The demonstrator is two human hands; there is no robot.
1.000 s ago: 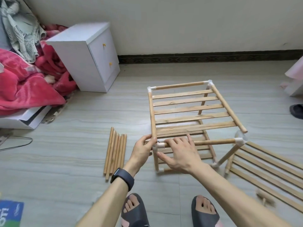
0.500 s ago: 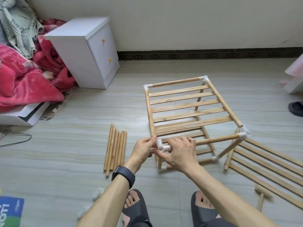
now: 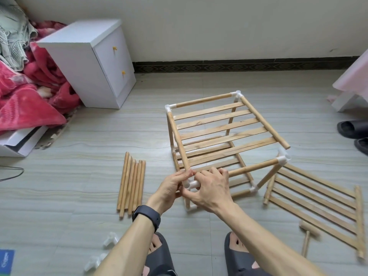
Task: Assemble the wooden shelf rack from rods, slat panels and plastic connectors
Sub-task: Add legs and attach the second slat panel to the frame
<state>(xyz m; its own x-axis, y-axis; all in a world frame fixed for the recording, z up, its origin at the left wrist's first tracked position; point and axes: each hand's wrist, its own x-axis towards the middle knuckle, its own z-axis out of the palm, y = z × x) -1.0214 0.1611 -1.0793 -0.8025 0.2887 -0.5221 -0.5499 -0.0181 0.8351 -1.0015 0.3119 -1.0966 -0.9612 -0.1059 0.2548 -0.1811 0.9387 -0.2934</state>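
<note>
Shelf rack (image 3: 219, 132) stands half-built on the floor just past the feet, with both hands at its near-left corner. Left hand (image 3: 171, 188) pinches the end of the top panel's side rail (image 3: 179, 144). Right hand (image 3: 211, 190) curls round the front rod (image 3: 253, 167) beside the white corner connector (image 3: 189, 184). Loose rods (image 3: 132, 186) lie left, spare slat panel (image 3: 318, 198) and mallet (image 3: 307, 236) right — white cabinet (image 3: 85, 62) beyond.
</note>
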